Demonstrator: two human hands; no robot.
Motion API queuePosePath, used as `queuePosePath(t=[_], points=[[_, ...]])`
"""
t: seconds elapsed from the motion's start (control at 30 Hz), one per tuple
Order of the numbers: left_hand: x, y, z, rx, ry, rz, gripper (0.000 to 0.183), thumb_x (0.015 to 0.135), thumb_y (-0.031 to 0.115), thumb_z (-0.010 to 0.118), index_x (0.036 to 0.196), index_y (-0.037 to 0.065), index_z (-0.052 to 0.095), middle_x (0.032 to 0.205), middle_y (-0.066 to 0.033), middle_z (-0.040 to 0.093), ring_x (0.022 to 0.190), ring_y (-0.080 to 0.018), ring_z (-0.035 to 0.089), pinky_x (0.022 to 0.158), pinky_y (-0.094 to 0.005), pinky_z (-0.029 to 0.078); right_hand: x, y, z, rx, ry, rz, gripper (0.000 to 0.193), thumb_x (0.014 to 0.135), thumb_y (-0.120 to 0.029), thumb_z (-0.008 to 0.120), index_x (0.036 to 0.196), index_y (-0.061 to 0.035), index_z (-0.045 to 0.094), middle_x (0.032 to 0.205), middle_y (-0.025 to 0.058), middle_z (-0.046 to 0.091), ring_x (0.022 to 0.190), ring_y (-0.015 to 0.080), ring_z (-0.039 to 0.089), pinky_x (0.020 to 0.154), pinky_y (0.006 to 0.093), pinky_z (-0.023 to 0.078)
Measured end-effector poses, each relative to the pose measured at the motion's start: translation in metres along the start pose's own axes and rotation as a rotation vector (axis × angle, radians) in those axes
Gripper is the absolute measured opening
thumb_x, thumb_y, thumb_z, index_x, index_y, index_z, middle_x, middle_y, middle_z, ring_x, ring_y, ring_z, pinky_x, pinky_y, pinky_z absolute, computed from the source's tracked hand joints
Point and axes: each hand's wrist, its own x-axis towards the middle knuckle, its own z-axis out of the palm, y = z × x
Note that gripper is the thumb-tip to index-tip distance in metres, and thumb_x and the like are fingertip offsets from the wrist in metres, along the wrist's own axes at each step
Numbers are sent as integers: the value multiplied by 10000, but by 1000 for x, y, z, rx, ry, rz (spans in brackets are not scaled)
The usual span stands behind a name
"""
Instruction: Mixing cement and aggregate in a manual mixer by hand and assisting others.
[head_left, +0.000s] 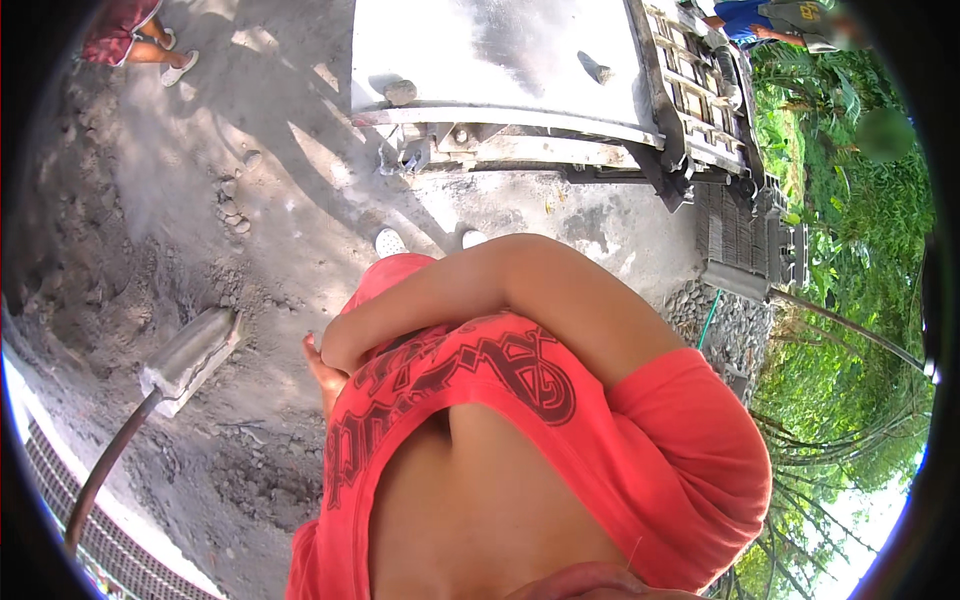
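Note:
My right arm point(450, 290) is bent and folded across the front of my red shirt point(470, 370). Its hand point(340, 340) lies at my left side, with the fingers mostly hidden. Against it a few bare fingers point(318, 360) show, and I cannot tell which hand they belong to. My left arm is largely out of sight behind the shirt. No held object is visible. Ahead of me stands a large white flat panel point(480, 50) on a frame, bearing a rounded stone point(400, 92) and a second stone point(602, 73).
To my left, a concrete block point(195, 355) carries a dark pole point(110, 460). Loose rubble point(232, 205) dots the dusty ground. Slatted framing point(690, 70) adjoins the panel. A gravel heap point(715, 310) lies right. One person's legs point(165, 55) and another person point(765, 20) appear farther off.

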Motion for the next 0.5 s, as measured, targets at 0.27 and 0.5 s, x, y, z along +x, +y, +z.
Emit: queuePosePath(t=[0.27, 0.5], points=[[-14, -12, -30, 131, 42, 14, 516, 955, 537, 380, 957, 71, 603, 914, -76, 648, 860, -245, 626, 781, -415, 508, 27, 21, 18, 164, 302, -9, 301, 661, -353, 729, 795, -84, 738, 832, 107, 729, 869, 323, 705, 716, 463, 536], [-13, -15, -49, 187, 86, 101, 520, 953, 541, 380, 954, 72, 604, 907, -74, 647, 851, -243, 624, 769, -414, 506, 43, 42, 3, 198, -28, -61, 363, 625, -420, 793, 875, -158, 791, 884, 113, 743, 864, 310, 705, 699, 447, 543]])
